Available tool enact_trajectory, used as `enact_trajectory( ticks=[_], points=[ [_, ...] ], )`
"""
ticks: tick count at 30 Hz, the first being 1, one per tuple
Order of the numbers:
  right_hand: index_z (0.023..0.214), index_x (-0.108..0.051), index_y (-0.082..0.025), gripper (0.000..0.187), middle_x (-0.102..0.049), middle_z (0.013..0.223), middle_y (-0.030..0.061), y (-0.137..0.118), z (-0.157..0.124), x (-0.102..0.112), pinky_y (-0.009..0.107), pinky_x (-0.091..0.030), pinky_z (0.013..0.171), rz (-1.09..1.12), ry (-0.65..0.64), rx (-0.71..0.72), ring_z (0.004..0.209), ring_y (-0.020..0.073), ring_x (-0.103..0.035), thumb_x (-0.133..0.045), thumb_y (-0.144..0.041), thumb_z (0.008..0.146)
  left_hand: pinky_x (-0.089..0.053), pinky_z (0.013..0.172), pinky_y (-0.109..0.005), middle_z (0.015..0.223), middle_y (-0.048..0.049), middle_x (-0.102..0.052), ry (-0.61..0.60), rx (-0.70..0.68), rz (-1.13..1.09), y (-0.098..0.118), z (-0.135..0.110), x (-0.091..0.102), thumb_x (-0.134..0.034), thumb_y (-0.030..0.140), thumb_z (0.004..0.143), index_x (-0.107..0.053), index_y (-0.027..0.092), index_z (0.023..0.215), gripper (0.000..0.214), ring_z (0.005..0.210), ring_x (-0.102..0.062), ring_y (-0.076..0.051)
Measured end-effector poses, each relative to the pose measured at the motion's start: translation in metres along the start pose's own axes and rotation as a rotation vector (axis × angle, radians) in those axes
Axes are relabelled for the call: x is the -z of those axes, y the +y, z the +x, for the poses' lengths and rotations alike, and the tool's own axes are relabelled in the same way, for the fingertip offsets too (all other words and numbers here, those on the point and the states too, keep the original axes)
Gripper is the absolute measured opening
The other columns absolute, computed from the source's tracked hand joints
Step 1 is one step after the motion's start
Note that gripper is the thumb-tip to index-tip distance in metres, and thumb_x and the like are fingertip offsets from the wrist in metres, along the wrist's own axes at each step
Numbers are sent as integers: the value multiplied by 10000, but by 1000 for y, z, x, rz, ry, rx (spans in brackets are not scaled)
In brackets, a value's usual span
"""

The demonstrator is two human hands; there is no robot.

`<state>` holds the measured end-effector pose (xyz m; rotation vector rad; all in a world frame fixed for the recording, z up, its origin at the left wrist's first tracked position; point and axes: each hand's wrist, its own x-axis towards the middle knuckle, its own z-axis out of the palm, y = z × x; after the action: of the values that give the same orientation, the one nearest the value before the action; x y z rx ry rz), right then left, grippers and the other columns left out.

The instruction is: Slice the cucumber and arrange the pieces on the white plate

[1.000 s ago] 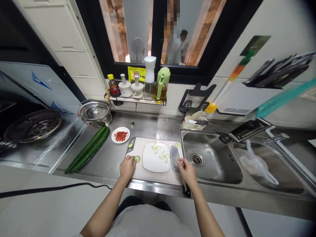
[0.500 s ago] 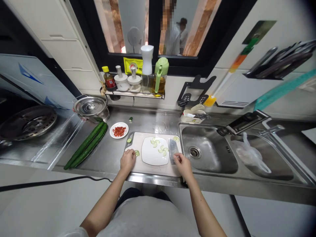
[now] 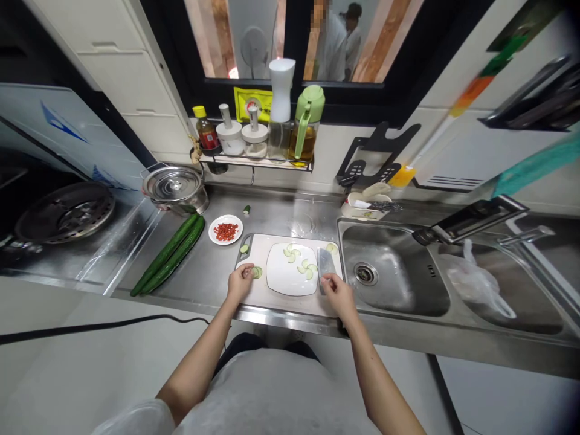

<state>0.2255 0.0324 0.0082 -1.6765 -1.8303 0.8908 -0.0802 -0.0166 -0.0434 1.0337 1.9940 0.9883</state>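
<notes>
My left hand [image 3: 239, 284] is at the left side of the white cutting board [image 3: 290, 307], its fingers drawn together at the edge of a small stack of cucumber slices [image 3: 257, 272]. On the board lies a white plate [image 3: 290, 281], where thin pale-green cucumber slices [image 3: 307, 269] are fanned into two pinwheels. My right hand [image 3: 339, 296] is over the board's right side with thumb and fingers pinched; whatever is between them is too small to tell. Under its fingertips lies a knife [image 3: 326, 263], blade flat, handle mostly hidden. Other cucumber pieces [image 3: 244, 249] rest at the board's upper corners.
Two whole cucumbers [image 3: 170, 257] and a small plate of chopped red pepper [image 3: 225, 230] are on the steel counter to the left, near a lidded pot [image 3: 174, 184]. A sink [image 3: 394, 275] adjoins the board on the right. A condiment rack [image 3: 263, 162] hangs behind.
The left fingers have shifted slightly off the cucumber stack, showing more of it. The right hand stays pinched by the knife. The whole view has moved a little; the plate's pinwheels look the same.
</notes>
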Motion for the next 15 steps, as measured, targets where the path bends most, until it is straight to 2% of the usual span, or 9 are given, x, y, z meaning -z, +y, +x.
enact_trajectory(
  ticks=[4,7,9,13,15],
  points=[
    [806,-609,-189,354,-453,529,-35,-15,1,-15,250,-337,541,69,-47,26,531,140,-448,-462,-512,796,-472,718,-238,782,-47,-653,-36,53,-281,3,4,-1,-613,339,714,-650,108,1008,376,689,-578,-103],
    [784,-601,-203,294,-468,542,-35,-35,1,-32,250,-339,546,121,-125,60,539,136,-449,-486,-474,797,-466,729,-239,799,-51,-646,-76,87,-456,14,2,2,-675,380,652,-642,102,1001,448,714,-580,-106],
    [806,-609,-207,270,-496,572,-33,-50,4,-45,251,-353,557,187,-185,76,553,133,-463,-516,-460,791,-456,717,-233,797,-44,-642,-119,97,-511,26,-2,6,-703,403,624,-645,111,996,477,714,-577,-105],
    [913,-623,-212,286,-594,747,-6,-78,14,-65,266,-424,643,383,-294,50,662,134,-510,-581,-444,751,-424,659,-212,742,-3,-615,-279,70,-544,55,-14,13,-741,409,601,-639,143,1002,492,667,-554,-91],
    [885,-620,-201,292,-592,733,-7,-88,20,-70,264,-429,637,475,-383,42,662,128,-509,-607,-448,729,-405,638,-201,722,13,-600,-352,37,-551,67,-19,15,-749,400,605,-619,158,1009,489,647,-538,-83]
  ],
)
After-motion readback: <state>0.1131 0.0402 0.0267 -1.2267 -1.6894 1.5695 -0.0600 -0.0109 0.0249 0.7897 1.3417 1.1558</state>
